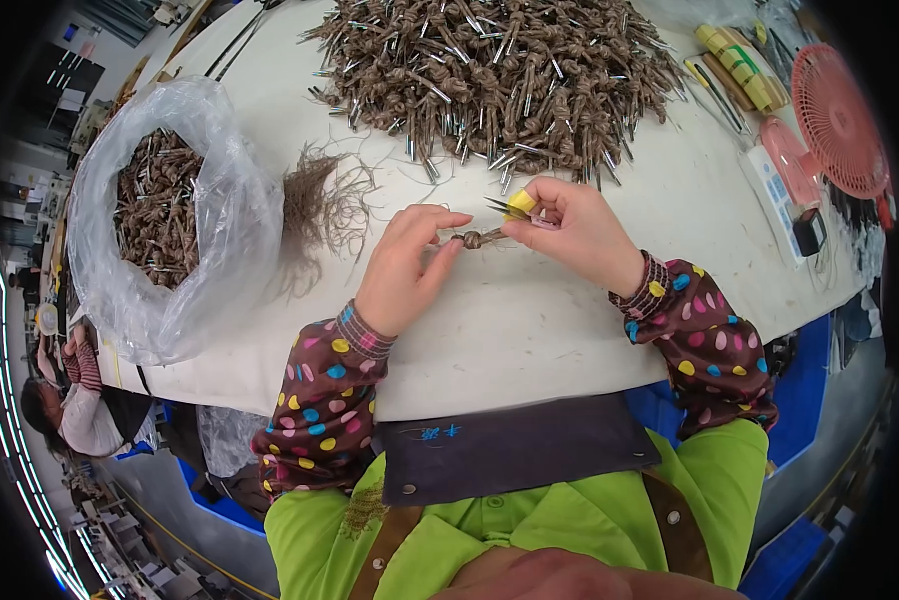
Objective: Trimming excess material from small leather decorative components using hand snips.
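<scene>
A short brown cord with a knot is stretched between my two hands, just above the pale table. My left hand has its thumb and fingers at the left end of the knot, with the index finger raised. In my right hand is a pair of small pointed snips with yellow wrapping, blades towards the left. The thumb of that hand also presses on the cord's right end. Beyond my hands lies a large pile of similar knotted cords with shiny metal tips.
At left stands a clear plastic bag holding more knotted cords. Loose thread clippings lie beside it. A pink fan, a power strip and a yellow-wrapped bundle are at right. Another person sits at far left.
</scene>
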### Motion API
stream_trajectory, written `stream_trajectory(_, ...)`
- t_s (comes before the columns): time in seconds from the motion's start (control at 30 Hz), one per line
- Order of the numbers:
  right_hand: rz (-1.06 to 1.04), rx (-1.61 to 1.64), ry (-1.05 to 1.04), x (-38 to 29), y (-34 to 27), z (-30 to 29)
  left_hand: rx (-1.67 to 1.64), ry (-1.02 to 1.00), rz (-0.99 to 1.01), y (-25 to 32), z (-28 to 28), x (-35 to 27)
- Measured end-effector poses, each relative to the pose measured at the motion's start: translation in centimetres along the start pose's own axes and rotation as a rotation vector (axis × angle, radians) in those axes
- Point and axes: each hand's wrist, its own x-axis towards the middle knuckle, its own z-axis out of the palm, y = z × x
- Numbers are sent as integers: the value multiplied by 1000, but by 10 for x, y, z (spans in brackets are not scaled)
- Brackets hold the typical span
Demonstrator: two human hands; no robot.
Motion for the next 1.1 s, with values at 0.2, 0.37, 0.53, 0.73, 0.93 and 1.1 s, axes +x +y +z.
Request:
stream_trajectory(0.2,-86,-175,-57,-9,-14,4,-50,-148,10,7,-3,0)
stream_trajectory(0.37,-321,-93,-30,-9,-8,9,-419,-262,-223,-6,-2,-5)
stream_trajectory(0.53,-162,-14,-176,-12,-17,4,-770,-745,-439,0,-13,-1)
stream_trajectory(0.73,-53,331,-164,-5,-2,11,-759,-481,-439,-3,-8,-4)
stream_trajectory(0.93,48,386,-145,-3,-4,5,-616,-215,-409,12,1,-6)
stream_trajectory(1.1,34,395,-141,-1,-1,2,-742,-23,-575,7,0,-1)
